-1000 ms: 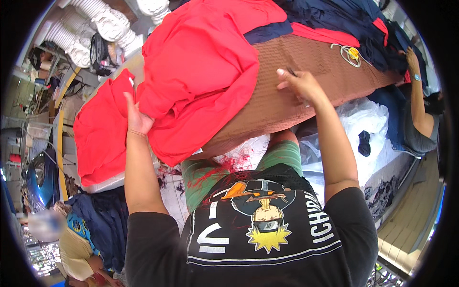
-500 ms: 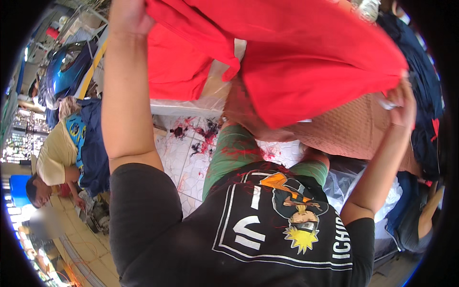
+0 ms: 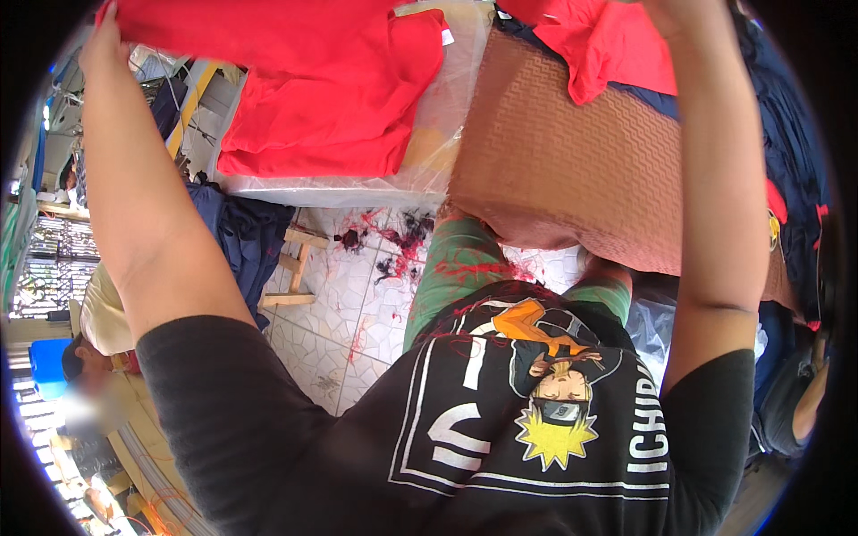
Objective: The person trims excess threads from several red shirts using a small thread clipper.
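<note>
My left hand (image 3: 103,46) is raised at the upper left, its fingers closed on the edge of a red garment (image 3: 241,31). The cloth stretches rightward from it along the top edge, above another red garment (image 3: 313,134) lying flat on a plastic-covered table (image 3: 357,192). My right hand (image 3: 666,11) is up at the top right, mostly cut off by the frame, so its fingers are hidden. Just left of it, a crumpled red garment (image 3: 608,54) rests on a brown quilted cover (image 3: 572,152).
Dark blue cloth (image 3: 786,152) hangs at the far right. A small wooden stool (image 3: 299,263) stands left of my legs beside dark blue fabric (image 3: 237,232). Red and black thread scraps (image 3: 402,237) litter the tiled floor. Other people sit at the far left and far right.
My left hand has moved left and slightly down with the red garment. My right hand has gone up and left to the top edge. The brown cover and the red garments are now more exposed.
</note>
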### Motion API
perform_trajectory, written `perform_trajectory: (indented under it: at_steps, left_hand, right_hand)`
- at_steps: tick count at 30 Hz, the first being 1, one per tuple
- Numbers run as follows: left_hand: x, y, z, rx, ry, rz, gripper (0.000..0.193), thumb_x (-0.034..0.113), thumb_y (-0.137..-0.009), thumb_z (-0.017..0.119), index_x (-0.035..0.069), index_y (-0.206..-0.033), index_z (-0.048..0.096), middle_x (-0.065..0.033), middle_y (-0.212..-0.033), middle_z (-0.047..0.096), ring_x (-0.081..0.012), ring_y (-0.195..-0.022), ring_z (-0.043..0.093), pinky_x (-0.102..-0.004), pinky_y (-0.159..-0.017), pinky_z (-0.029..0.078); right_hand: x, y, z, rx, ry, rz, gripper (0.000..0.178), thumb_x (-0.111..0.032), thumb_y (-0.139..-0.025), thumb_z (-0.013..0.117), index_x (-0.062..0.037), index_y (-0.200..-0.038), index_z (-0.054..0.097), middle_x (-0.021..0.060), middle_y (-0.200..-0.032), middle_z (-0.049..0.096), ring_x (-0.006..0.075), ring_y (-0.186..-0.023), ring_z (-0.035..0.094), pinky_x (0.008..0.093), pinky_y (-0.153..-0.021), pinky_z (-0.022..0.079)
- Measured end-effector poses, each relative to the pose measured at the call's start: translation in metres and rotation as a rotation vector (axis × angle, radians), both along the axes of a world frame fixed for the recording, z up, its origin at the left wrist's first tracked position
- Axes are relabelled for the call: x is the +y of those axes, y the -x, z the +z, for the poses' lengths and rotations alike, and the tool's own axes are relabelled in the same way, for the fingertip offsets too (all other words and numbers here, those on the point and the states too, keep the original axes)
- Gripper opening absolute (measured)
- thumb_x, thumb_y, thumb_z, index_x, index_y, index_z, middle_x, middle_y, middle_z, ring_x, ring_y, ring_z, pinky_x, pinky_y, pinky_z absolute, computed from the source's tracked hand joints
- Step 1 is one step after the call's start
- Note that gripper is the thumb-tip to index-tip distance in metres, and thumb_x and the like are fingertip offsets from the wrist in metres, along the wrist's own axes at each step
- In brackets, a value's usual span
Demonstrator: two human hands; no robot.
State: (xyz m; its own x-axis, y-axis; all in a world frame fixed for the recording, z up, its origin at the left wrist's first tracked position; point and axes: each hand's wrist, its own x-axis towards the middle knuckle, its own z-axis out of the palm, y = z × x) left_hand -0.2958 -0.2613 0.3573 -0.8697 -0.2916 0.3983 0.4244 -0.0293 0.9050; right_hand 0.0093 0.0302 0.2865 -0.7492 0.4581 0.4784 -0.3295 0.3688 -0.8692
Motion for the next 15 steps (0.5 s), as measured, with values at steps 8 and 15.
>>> perform_trajectory:
  at_steps: [8, 15]
  left_hand:
    - [-0.151, 0.119, -0.163, -0.43, 0.134, 0.365, 0.061, 0.03, -0.088, 0.059, -0.005, -0.135, 0.042, -0.0162, -0.142, 0.043, -0.0259, -0.126, 0.046, -0.036, -0.106, 0.032]
    - [0.089, 0.07, -0.238, 0.149, 0.415, -0.226, 0.023, 0.018, -0.087, 0.067, 0.007, -0.107, 0.069, -0.0057, -0.107, 0.067, -0.0134, -0.097, 0.062, -0.0275, -0.089, 0.047]
  right_hand:
    - [0.053, -0.038, -0.081, -0.242, -0.4, 0.327, 0.018, -0.014, -0.091, 0.062, -0.0024, -0.104, 0.066, 0.0011, -0.089, 0.065, 0.0089, -0.078, 0.059, 0.0218, -0.072, 0.047]
    - [0.19, -0.152, -0.183, -0.55, -0.179, -0.122, 0.028, -0.021, -0.087, 0.067, -0.0061, -0.111, 0.067, 0.0061, -0.093, 0.07, 0.0131, -0.09, 0.063, 0.0306, -0.08, 0.049]
